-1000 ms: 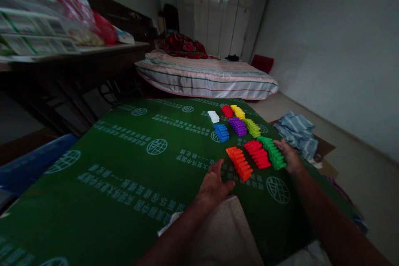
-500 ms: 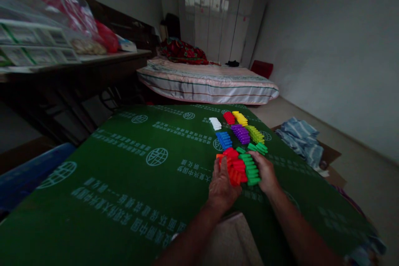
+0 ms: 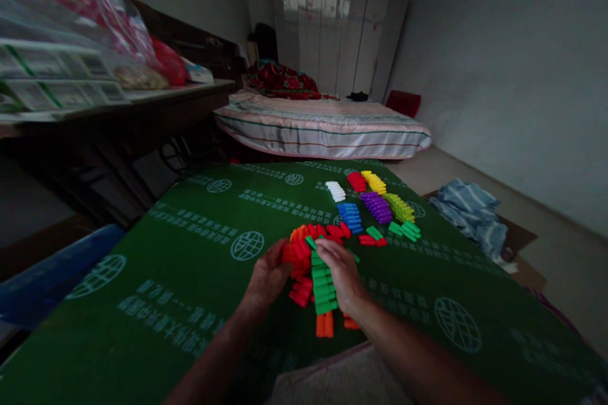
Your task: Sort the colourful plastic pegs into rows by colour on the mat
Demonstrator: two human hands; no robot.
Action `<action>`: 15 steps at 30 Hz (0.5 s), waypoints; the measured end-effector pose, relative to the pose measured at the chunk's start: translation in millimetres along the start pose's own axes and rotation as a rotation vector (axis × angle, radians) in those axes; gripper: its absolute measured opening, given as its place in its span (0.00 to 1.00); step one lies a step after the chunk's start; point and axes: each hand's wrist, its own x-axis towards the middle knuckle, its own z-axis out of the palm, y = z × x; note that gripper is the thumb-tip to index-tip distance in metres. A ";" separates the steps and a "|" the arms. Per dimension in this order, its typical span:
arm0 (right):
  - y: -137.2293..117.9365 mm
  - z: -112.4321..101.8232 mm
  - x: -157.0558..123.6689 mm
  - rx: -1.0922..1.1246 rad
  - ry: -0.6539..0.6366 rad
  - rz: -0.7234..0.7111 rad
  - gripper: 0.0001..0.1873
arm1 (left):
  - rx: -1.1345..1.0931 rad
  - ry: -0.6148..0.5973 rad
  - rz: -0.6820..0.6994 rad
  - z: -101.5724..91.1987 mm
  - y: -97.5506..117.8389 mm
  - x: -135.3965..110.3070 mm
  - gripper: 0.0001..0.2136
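Observation:
My left hand and my right hand press from both sides on a heap of red, orange and green plastic blocks on the green printed cloth. Both hands are cupped round the heap. Two orange blocks lie loose just below it. A few red and green blocks are left behind to the right. Farther back stand neat rows of white, blue, red, yellow, purple and lime blocks.
A dark wooden table with plastic bags and boxes stands at the left. A striped mattress lies beyond the cloth. Blue striped fabric rests on the floor at right. A blue object sits at the lower left.
My hands closed in on the orange, red and green rows, squeezed them into a heap and slid it left and toward me. A few blocks stayed behind and the rows lost their order.

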 end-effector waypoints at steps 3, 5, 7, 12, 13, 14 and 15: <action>13.6 18.7 -4.9 -0.045 -0.076 -0.002 0.17 | 0.024 0.030 -0.028 -19.2 6.7 8.4 0.36; 17.5 27.4 -11.7 -0.117 -0.161 -0.010 0.18 | 0.095 0.043 -0.015 -31.9 6.4 17.6 0.37; 9.5 28.4 -16.3 -0.241 -0.308 -0.105 0.17 | 0.192 0.057 0.025 -44.0 3.6 27.7 0.36; -60.9 -39.8 37.4 -0.522 -0.286 -0.641 0.13 | 0.274 0.053 0.049 -64.7 -0.5 43.6 0.32; -75.8 -66.3 62.3 -0.529 -0.152 -0.653 0.12 | 0.278 0.056 0.046 -66.4 -0.2 44.9 0.31; -88.0 -94.7 89.5 -0.495 0.024 -0.624 0.12 | 0.292 0.067 0.050 -67.4 0.2 45.9 0.31; -96.5 -122.9 117.2 -0.443 0.177 -0.532 0.12 | 0.310 0.089 0.060 -67.5 0.6 47.1 0.30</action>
